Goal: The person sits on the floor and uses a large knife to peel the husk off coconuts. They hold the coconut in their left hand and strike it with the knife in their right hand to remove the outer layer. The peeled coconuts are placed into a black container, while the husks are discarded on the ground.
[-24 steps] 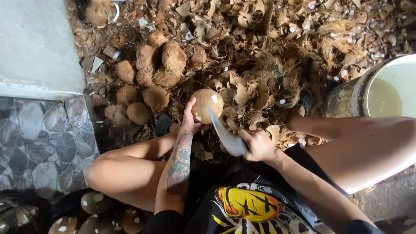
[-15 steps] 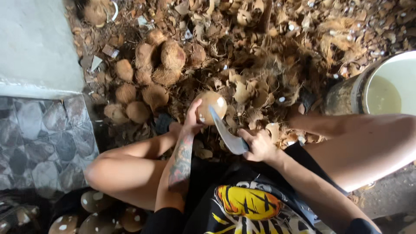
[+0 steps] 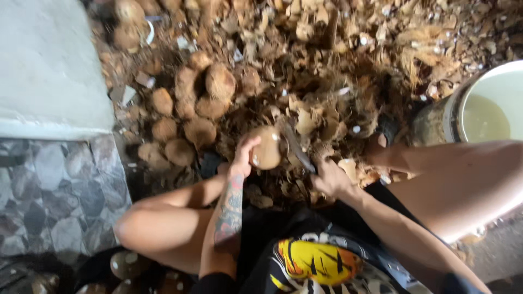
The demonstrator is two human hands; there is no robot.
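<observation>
Your left hand (image 3: 243, 154) cups a husked coconut (image 3: 266, 148) from its left side, fingers curled on the shell, held low over the husk litter (image 3: 327, 71) at centre. Your right hand (image 3: 328, 177) has its grip pressed around a knife (image 3: 297, 149) handle, blade angled up-left, tip just beside the coconut's right face; contact blurred. More coconuts (image 3: 201, 103) piled far left. Pale bucket (image 3: 487, 103) of liquid at right.
</observation>
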